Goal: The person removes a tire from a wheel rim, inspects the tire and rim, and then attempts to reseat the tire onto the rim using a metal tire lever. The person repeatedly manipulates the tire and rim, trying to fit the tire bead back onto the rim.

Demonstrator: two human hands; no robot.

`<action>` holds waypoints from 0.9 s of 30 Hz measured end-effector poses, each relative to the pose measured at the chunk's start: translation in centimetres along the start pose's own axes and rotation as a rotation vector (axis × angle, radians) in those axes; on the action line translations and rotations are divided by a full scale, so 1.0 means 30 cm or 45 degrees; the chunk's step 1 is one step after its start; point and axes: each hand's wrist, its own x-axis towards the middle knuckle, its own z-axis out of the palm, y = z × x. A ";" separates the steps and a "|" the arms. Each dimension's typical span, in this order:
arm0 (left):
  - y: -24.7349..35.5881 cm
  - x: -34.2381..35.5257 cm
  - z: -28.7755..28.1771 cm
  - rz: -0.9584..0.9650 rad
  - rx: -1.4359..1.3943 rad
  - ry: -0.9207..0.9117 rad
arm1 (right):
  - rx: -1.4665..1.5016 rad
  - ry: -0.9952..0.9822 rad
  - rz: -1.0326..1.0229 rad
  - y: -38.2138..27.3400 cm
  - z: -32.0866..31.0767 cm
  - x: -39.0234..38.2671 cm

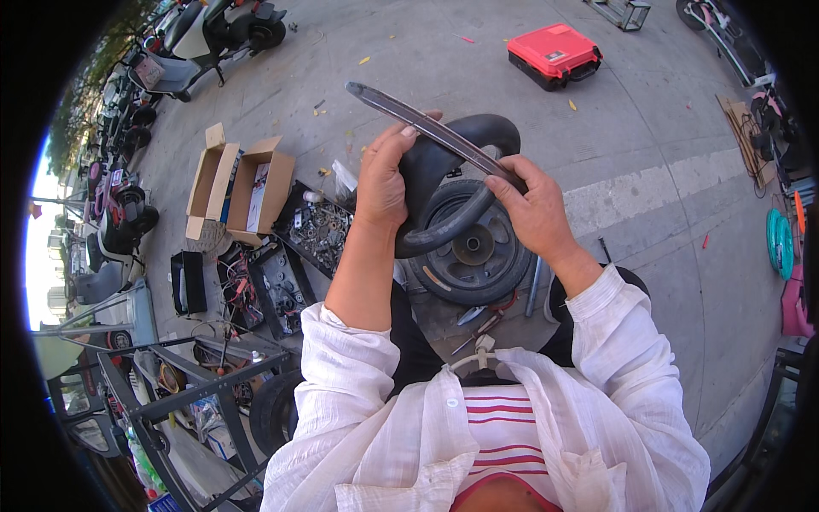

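Observation:
My left hand (386,171) is closed around a black rubber inner tube (478,128), with its thumb on a long, flat, dark strip (384,98) that runs diagonally above the tube. My right hand (533,205) grips the lower right end of that strip between thumb and fingers, beside the tube's loop. Beneath both hands a wheel with a black tire (452,277) lies flat on the concrete, partly hidden by the tube. Hand tools (486,324) lie just in front of the wheel, near my legs.
Open cardboard boxes (264,183) and trays of small parts (311,230) are at left. A red case (553,58) lies ahead. Parked scooters (171,72) line the far left, a metal frame (175,401) is lower left, and teal coils (778,243) are far right.

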 end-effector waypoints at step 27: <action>-0.033 0.000 -0.009 -0.124 -0.064 0.091 | -0.507 0.189 -0.261 -0.052 -0.001 -0.023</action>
